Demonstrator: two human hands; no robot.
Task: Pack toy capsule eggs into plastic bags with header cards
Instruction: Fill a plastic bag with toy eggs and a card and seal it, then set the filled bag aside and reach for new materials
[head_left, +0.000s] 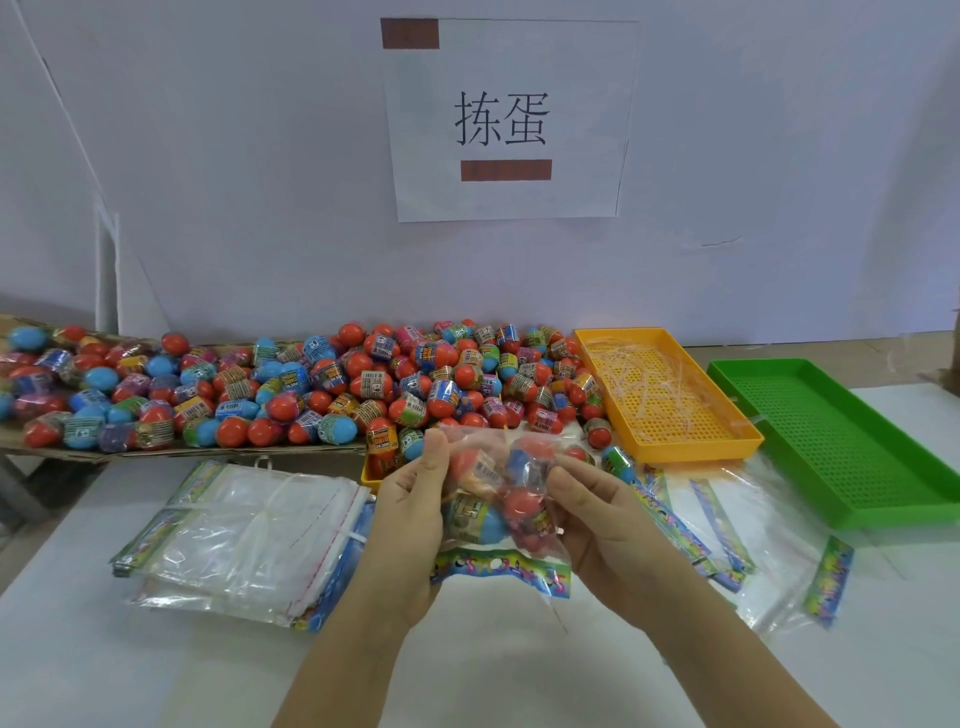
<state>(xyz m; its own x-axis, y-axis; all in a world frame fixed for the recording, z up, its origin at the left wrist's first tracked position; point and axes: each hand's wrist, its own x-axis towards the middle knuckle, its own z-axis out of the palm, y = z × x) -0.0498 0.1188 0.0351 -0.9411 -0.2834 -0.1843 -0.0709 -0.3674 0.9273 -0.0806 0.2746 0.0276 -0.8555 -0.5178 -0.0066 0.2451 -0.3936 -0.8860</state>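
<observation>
Both hands hold up a clear plastic bag (501, 493) with several red and blue capsule eggs inside, above the white table. Its colourful header card (501, 569) hangs at the bottom edge, towards me. My left hand (410, 512) grips the bag's left side, thumb up at its top corner. My right hand (605, 525) pinches the right side. A big heap of loose capsule eggs (332, 387) lies behind, spread across the table's back.
A stack of empty bags with header cards (244, 530) lies at the left. More loose bags (737, 540) lie at the right. An orange tray (670, 395) holding plastic strips and a green tray (841, 441) stand at the back right. A paper sign (506, 119) hangs on the wall.
</observation>
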